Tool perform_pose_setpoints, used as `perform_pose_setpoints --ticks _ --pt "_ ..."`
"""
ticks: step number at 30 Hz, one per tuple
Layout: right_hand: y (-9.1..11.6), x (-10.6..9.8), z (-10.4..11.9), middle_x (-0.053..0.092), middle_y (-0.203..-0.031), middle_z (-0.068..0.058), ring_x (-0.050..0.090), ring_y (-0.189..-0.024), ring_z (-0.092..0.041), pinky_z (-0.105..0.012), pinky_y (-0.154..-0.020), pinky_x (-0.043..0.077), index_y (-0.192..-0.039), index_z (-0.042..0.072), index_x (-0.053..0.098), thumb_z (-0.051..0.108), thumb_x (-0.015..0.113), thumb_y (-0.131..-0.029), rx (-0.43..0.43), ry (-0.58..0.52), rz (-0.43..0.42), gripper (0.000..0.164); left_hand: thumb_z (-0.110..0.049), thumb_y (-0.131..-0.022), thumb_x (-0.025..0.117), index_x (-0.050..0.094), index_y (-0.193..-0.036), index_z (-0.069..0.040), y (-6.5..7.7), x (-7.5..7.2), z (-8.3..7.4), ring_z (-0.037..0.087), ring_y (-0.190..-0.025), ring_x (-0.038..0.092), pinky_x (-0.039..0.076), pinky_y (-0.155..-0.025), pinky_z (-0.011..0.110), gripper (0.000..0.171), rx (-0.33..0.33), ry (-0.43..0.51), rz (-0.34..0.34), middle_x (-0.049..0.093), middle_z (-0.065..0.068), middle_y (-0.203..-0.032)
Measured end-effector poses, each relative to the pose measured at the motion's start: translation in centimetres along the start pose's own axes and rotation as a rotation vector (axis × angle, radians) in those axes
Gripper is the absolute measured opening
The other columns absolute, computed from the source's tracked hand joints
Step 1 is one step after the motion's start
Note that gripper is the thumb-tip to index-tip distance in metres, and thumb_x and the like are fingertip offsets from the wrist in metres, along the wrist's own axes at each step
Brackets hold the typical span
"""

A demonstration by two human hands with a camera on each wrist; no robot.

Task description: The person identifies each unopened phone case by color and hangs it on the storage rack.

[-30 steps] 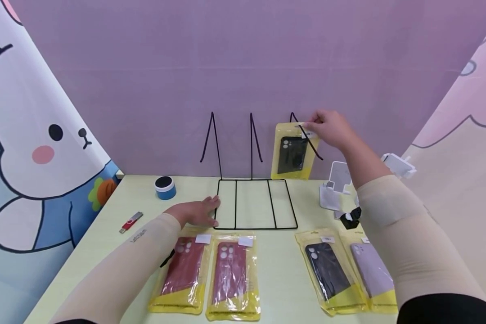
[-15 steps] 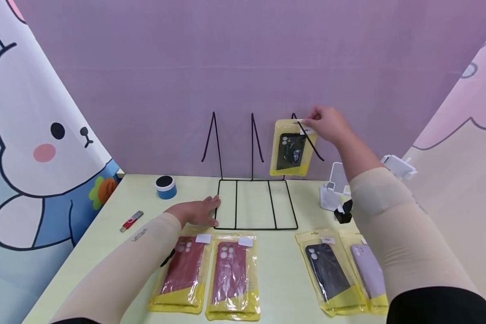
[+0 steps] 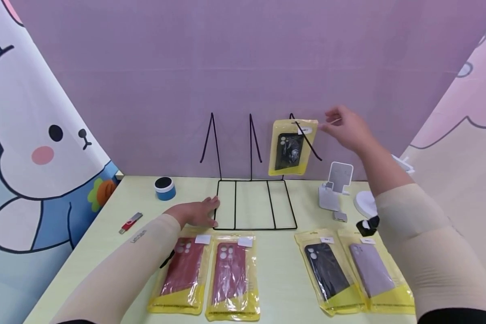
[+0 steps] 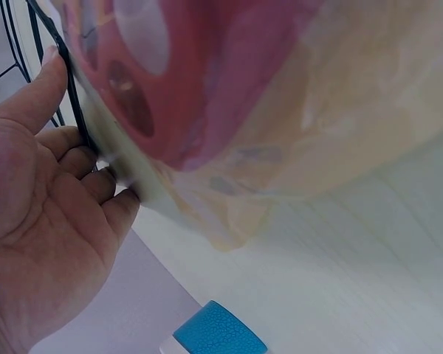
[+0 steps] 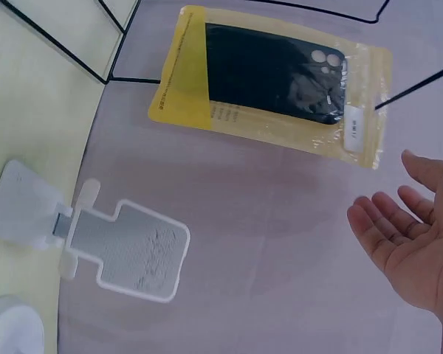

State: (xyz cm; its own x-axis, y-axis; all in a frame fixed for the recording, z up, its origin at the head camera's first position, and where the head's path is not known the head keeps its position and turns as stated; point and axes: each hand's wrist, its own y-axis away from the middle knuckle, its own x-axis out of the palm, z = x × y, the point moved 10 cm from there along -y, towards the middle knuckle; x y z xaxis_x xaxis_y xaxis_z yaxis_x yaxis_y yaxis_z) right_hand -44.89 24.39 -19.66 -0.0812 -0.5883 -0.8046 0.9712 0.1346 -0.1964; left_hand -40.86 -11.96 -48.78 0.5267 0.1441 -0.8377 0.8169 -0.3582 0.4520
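Observation:
A black phone case in a clear-and-yellow pouch (image 3: 291, 148) hangs on the right hook of a black wire rack (image 3: 251, 181). Its white label faces forward near the hole, and the hook's wire comes through at the top in the right wrist view. Just right of the pouch, my right hand (image 3: 346, 128) is raised with nothing in it, a gap showing between fingers and pouch (image 5: 280, 81). My left hand (image 3: 194, 212) rests at the rack base's left edge, thumb and fingers touching the wire. In the left wrist view a red-cased pouch (image 4: 207, 88) fills the foreground.
Two pouches with red cases (image 3: 231, 274) lie front left; pouches with a black case (image 3: 328, 270) and a lilac case (image 3: 371, 270) lie front right. A blue jar (image 3: 165, 189) and red USB stick (image 3: 130, 222) are left, a white phone stand (image 3: 335, 186) right.
My right hand has let go of the pouch's top corner and drawn back to the right. The pouch rose slightly and now hangs by itself. My left hand has stayed put.

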Motion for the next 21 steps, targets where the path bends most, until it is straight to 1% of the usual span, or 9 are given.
perform_pose_setpoints --ticks 3,6,10,12,15,17,21 --pt "1.7 -0.2 -0.2 0.057 -0.129 -0.021 0.059 -0.112 -0.035 -0.053 -0.095 0.048 -0.136 0.001 0.047 0.042 0.056 -0.098 -0.017 0.02 0.017 0.056 -0.052 -0.091 0.063 0.011 -0.159 -0.026 0.2 -0.2 -0.1 0.028 -0.153 0.003 0.022 -0.119 0.056 0.089 0.001 -0.005 0.001 0.002 0.004 -0.167" --pt "3.5 0.1 -0.3 0.063 -0.117 -0.018 0.065 -0.097 -0.03 -0.043 -0.083 0.054 -0.127 0.004 0.054 0.042 0.057 -0.098 -0.04 0.059 0.043 0.048 -0.051 -0.092 0.063 0.011 -0.159 -0.025 0.4 -0.4 -0.2 0.029 -0.153 0.003 0.022 -0.118 0.056 0.089 0.003 0.001 0.002 0.002 0.005 -0.167" --pt "5.5 1.1 -0.5 0.068 -0.108 -0.013 0.067 -0.091 -0.025 -0.035 -0.074 0.054 -0.122 0.009 0.058 0.04 0.059 -0.097 -0.063 0.089 0.079 0.039 -0.05 -0.092 0.063 0.011 -0.159 -0.025 0.5 -0.5 0.0 0.029 -0.153 0.002 0.021 -0.118 0.057 0.089 0.005 0.016 -0.002 0.002 0.005 -0.167" --pt "6.5 1.8 -0.8 0.068 -0.106 -0.011 0.065 -0.091 -0.024 -0.034 -0.072 0.053 -0.12 0.01 0.06 0.038 0.06 -0.097 -0.07 0.097 0.097 0.036 -0.05 -0.092 0.063 0.011 -0.159 -0.025 0.4 -0.5 0.1 0.029 -0.153 0.002 0.021 -0.119 0.057 0.088 0.009 0.015 -0.003 0.001 0.005 -0.167" --pt "8.0 3.1 -1.5 0.069 -0.102 -0.007 0.063 -0.092 -0.023 -0.036 -0.073 0.052 -0.116 0.013 0.062 0.037 0.061 -0.097 -0.08 0.121 0.118 0.031 -0.051 -0.092 0.062 0.011 -0.159 -0.025 0.4 -0.4 0.2 0.029 -0.153 0.001 0.02 -0.119 0.057 0.088 0.012 0.009 -0.001 0.001 0.005 -0.167" --pt "9.1 4.2 -1.8 0.069 -0.102 -0.006 0.063 -0.093 -0.022 -0.038 -0.075 0.052 -0.113 0.013 0.063 0.036 0.062 -0.097 -0.102 0.131 0.134 0.029 -0.051 -0.092 0.062 0.011 -0.159 -0.025 0.5 -0.3 0.2 0.029 -0.153 0.002 0.021 -0.119 0.057 0.088 0.014 0.004 0.002 0.001 0.005 -0.167" --pt "10.8 6.5 -2.6 0.07 -0.101 -0.005 0.065 -0.096 -0.022 -0.043 -0.08 0.055 -0.111 0.012 0.064 0.037 0.063 -0.096 -0.126 0.139 0.167 0.029 -0.05 -0.093 0.061 0.01 -0.159 -0.024 0.7 -0.5 0.1 0.029 -0.153 0.001 0.02 -0.119 0.056 0.087 0.018 0.003 0.004 0.001 0.004 -0.167"
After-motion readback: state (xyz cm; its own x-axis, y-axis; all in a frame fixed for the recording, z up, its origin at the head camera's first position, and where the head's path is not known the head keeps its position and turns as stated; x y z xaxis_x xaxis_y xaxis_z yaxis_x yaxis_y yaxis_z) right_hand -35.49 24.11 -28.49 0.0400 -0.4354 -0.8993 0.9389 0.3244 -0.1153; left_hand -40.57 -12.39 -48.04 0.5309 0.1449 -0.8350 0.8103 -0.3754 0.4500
